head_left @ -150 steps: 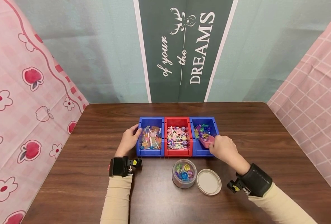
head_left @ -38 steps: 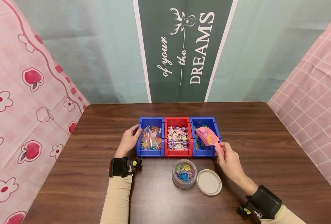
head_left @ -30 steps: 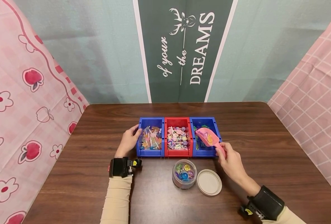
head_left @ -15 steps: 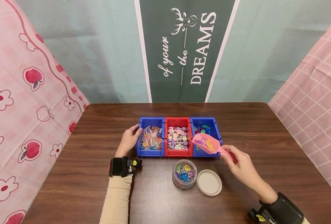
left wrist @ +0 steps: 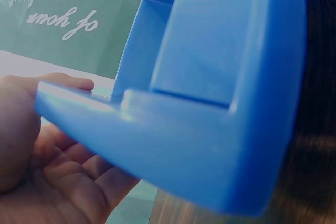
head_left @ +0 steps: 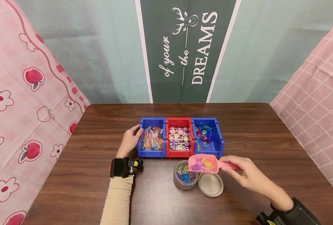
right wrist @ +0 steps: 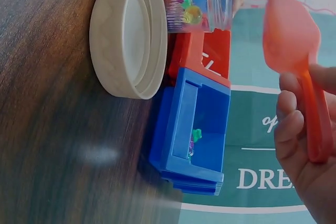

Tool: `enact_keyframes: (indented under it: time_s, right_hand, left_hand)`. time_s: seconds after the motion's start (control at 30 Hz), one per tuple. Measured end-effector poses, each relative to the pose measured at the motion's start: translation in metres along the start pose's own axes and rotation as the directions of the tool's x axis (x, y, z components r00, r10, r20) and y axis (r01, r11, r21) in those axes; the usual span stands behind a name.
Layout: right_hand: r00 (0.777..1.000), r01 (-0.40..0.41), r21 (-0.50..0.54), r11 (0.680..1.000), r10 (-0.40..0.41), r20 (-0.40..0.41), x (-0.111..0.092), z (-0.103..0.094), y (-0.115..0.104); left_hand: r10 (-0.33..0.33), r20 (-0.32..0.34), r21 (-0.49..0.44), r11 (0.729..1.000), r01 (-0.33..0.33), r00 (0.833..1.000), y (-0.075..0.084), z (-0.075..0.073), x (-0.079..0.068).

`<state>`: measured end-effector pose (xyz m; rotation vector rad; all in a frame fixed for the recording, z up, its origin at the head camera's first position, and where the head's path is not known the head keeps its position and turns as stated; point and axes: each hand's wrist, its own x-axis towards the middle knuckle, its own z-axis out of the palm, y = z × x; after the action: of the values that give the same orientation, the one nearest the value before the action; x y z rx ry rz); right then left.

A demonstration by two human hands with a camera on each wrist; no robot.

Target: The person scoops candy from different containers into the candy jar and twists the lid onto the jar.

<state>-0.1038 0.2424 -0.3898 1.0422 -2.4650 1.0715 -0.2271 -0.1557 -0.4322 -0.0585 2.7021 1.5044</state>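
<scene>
My right hand [head_left: 249, 173] grips the handle of a pink scoop [head_left: 193, 160], which carries several clear purple and yellow plastic pieces [head_left: 204, 164]. The scoop is held above the far edge of a clear round jar [head_left: 183, 184] and over part of an off-white lid [head_left: 210, 186]. In the jar lie colourful translucent pieces. My left hand [head_left: 130, 140] holds the side wall of the left blue bin [head_left: 151, 153], thumb at the rim; the left wrist view shows its fingers [left wrist: 68, 177] outside the wall.
A red bin [head_left: 179, 153] of small lollipops stands between the left blue bin and a right blue bin [head_left: 208, 153] with green, purple and blue pieces. All three are side by side on the brown wooden table [head_left: 76, 175]. Cloth hangs behind and at both sides.
My right hand has lifted the scoop, loaded with pieces, out of the right blue bin and brought it nearer and left, to above the jar. My left hand has stayed at the left bin.
</scene>
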Motion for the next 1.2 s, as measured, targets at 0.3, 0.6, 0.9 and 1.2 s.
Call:
enact_keyframes:
  time_s: [0.3, 0.6, 0.9, 1.2]
  right_hand:
    - [0.995, 0.023, 0.017, 1.0, -0.024, 0.092, -0.006, -0.001, 0.0]
    - [0.992, 0.024, -0.017, 1.0, -0.021, 0.123, -0.007, -0.003, 0.0]
    - [0.992, -0.003, -0.179, 0.984, 0.025, 0.124, -0.002, -0.009, -0.008]
    - [0.991, -0.028, -0.234, 0.972, 0.059, 0.124, 0.006, -0.013, -0.019]
  left_hand:
    - [-0.001, 0.001, -0.002, 1.0, 0.001, 1.0, 0.0, 0.001, 0.0]
    - [-0.001, 0.008, -0.001, 1.0, 0.001, 1.0, 0.0, 0.0, -0.001]
    - [-0.001, 0.016, -0.001, 1.0, 0.001, 1.0, 0.001, -0.001, -0.002]
    - [-0.006, 0.02, -0.007, 1.0, 0.006, 1.0, 0.001, 0.0, -0.002]
